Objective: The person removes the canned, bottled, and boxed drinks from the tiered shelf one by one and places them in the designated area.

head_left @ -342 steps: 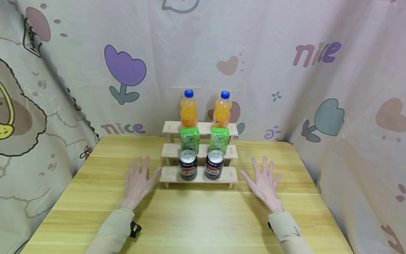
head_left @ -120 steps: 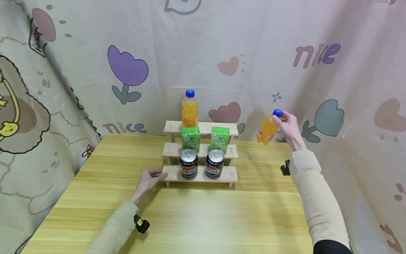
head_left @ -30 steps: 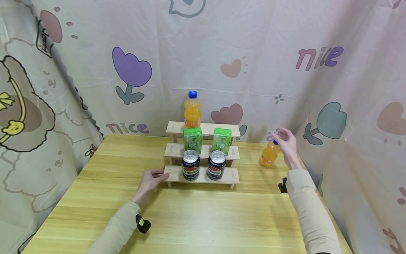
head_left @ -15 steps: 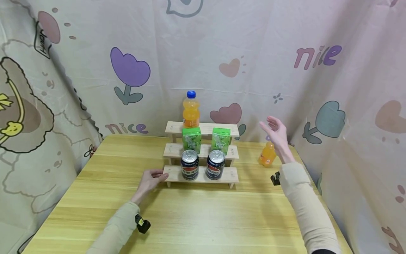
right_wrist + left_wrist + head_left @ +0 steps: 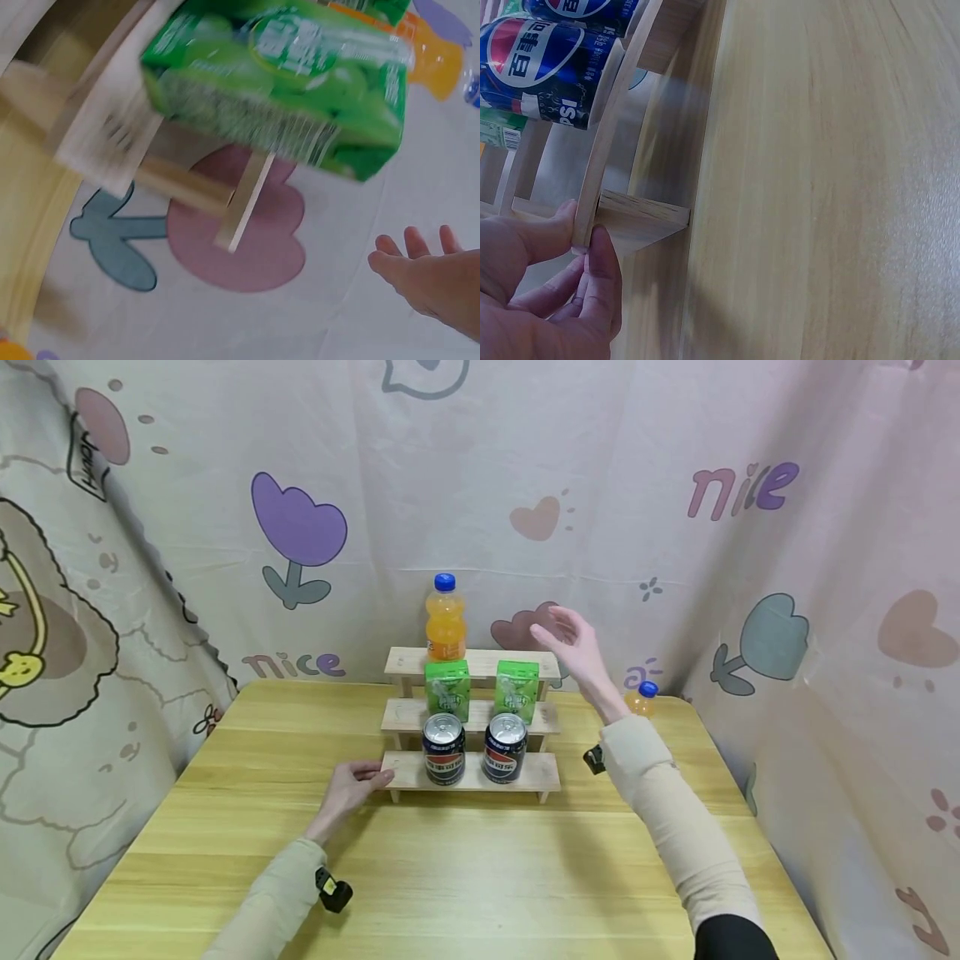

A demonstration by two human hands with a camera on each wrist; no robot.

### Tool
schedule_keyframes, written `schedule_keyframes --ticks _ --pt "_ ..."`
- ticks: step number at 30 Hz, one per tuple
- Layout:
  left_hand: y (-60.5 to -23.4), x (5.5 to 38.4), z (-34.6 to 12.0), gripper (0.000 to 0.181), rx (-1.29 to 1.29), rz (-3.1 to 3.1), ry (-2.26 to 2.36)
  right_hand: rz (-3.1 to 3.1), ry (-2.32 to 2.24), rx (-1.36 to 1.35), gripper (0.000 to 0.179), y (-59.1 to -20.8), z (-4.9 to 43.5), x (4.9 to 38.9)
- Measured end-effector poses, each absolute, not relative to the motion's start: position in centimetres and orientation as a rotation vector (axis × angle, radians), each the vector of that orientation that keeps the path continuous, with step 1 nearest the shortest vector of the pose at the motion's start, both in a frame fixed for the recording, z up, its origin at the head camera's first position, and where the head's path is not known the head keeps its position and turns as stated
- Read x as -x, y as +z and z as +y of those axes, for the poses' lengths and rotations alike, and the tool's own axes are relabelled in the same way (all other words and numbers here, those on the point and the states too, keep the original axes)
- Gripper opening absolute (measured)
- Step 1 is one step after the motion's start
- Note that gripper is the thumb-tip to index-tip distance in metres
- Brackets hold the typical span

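Note:
In the head view a three-step wooden rack [image 5: 405, 768] stands on the table. My left hand [image 5: 348, 792] pinches the left end of its lowest board, thumb above and fingers beneath, as the left wrist view confirms. My right hand [image 5: 577, 652] hovers empty by the right end of the top step, fingers loosely bent. One orange soda bottle [image 5: 446, 625] is on the top step at left. Two green drink cartons [image 5: 447, 693] sit on the middle step, and two dark blue Pepsi cans [image 5: 444, 752] on the bottom one. Another orange soda bottle [image 5: 642, 700] is partly hidden behind my right forearm.
The rack rests on a wooden table [image 5: 480, 877] toward its back edge. A patterned curtain [image 5: 405, 485] hangs behind the table and along both sides. Each wrist carries a small black camera [image 5: 333, 892].
My right hand took the right bottle off the top step, stood it on the table at right, let go and swung back left toward the rack. My left hand has gripped the bottom board.

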State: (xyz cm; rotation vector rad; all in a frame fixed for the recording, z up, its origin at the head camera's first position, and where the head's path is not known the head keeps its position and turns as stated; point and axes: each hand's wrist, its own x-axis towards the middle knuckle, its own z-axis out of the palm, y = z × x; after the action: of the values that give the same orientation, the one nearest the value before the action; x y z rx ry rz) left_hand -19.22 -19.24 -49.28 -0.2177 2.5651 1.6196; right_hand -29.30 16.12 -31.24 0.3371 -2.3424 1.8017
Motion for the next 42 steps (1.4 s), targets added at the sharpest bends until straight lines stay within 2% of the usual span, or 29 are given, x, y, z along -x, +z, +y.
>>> schedule_keyframes --ticks 14,29,42 --pt "-49.4 19.2 -19.2 0.046 0.253 2.522 1.652 -2.372 1.864 -0.482 0.062 -29.9 9.9 30.8" --pt "-49.3 19.2 -19.3 0.048 0.225 2.506 1.680 -2.480 1.894 -0.476 0.060 -28.4 4.9 32.5" --pt "-49.3 19.2 -19.3 0.048 0.252 2.521 1.649 -2.474 1.924 -0.507 0.046 -28.4 2.8 33.8"
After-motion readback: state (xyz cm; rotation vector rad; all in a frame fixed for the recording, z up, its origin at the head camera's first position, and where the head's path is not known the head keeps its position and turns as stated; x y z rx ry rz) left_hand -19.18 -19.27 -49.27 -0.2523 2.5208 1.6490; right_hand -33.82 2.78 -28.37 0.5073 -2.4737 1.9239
